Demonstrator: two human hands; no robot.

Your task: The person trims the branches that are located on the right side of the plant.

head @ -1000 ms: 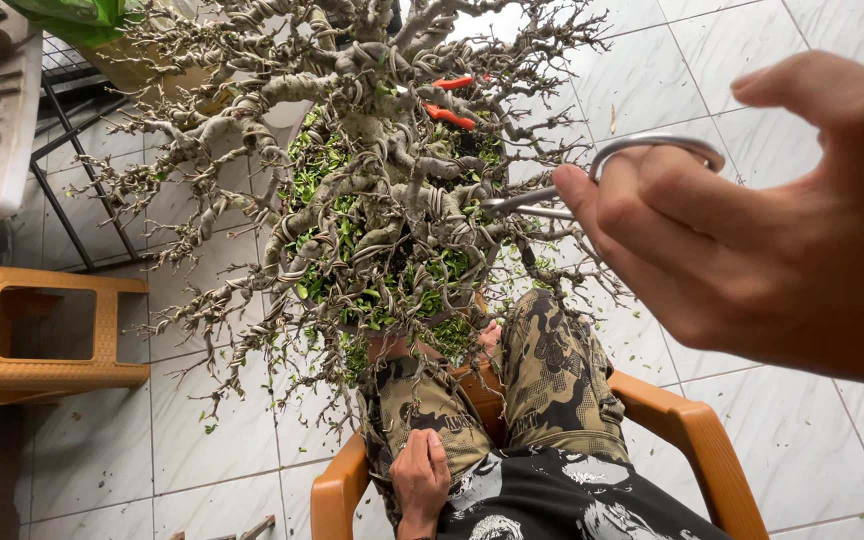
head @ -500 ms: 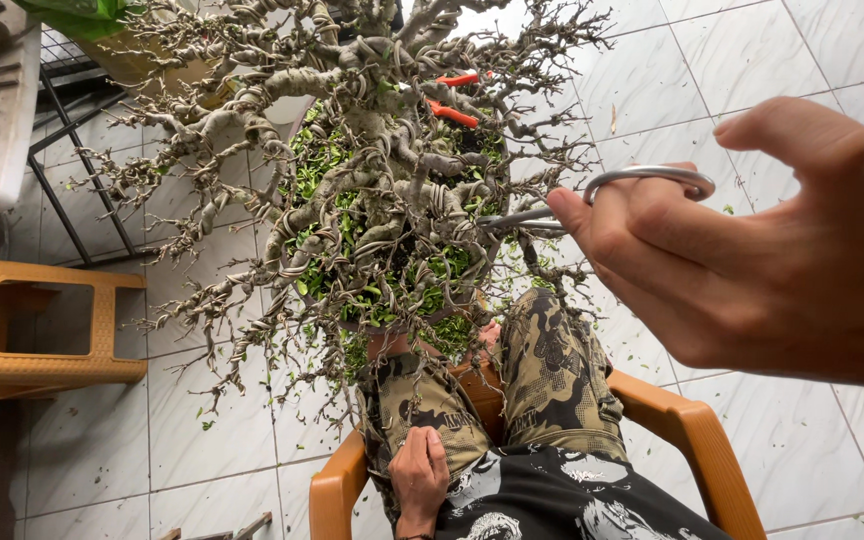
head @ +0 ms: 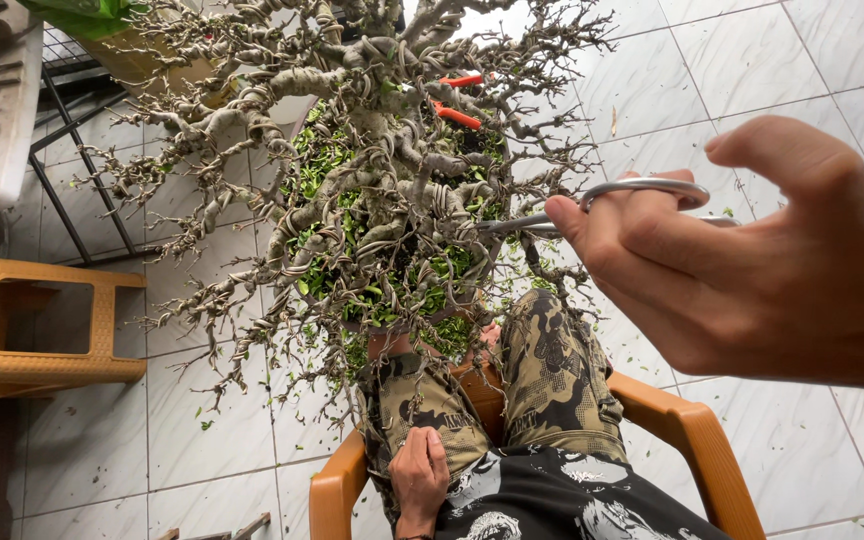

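Seen from above, looking down past a bonsai (head: pixel 372 200) to a lap in camouflage trousers (head: pixel 552 380) on an orange chair (head: pixel 692 430).

Right hand (head: pixel 742 270) raised close to the lens, fingers curled through the loops of steel shears (head: pixel 592 205), gripping them. Compared with a second ago, slightly lower and nearer the tree, with the blades now reaching in among the wired branches at the crown's right edge. Reads as lining up on a twig, though no cut is visible yet.

Shears lying almost level across the view, long axis running right to left, handles at the hand, tips pointing left into the branches. Blade tips partly lost among twigs, so cannot tell whether parted or closed.

Left hand (head: pixel 420 478) low in the view, resting loosely on the left thigh, holding nothing, unchanged from before.

Tree mostly bare and grey, coiled in wire, small green leaves near the trunk and scattered on the white tiles (head: pixel 802 60). Orange-handled tool (head: pixel 457 115) lodged in the branches. Yellow stool (head: pixel 42 330) at left.
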